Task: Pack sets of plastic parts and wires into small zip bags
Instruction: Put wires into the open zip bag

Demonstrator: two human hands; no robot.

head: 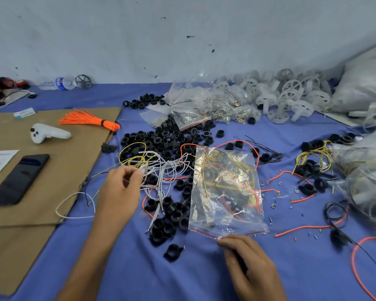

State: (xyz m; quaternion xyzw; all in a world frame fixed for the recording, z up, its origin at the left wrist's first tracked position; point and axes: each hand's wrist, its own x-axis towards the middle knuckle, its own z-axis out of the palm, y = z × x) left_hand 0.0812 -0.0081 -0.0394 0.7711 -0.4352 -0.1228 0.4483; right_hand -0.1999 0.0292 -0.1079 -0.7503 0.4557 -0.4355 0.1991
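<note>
At the far left a dark phone [17,179] is seen lying on a cardboard sheet [78,148], with a white controller [48,133] and an orange wire bundle [89,121] beyond it; the left hand [119,185] is curled, and a tangle of white wires [161,170] is pinched at its fingertips; black plastic parts [167,144] are heaped on the blue worktop [139,268] just beside; the clear zip bag [226,187], holding yellow and orange wires, is laid flat at centre; its red-striped near edge is pinched by the curled right hand [245,259]; white wheels [291,94] are piled far right.
</note>
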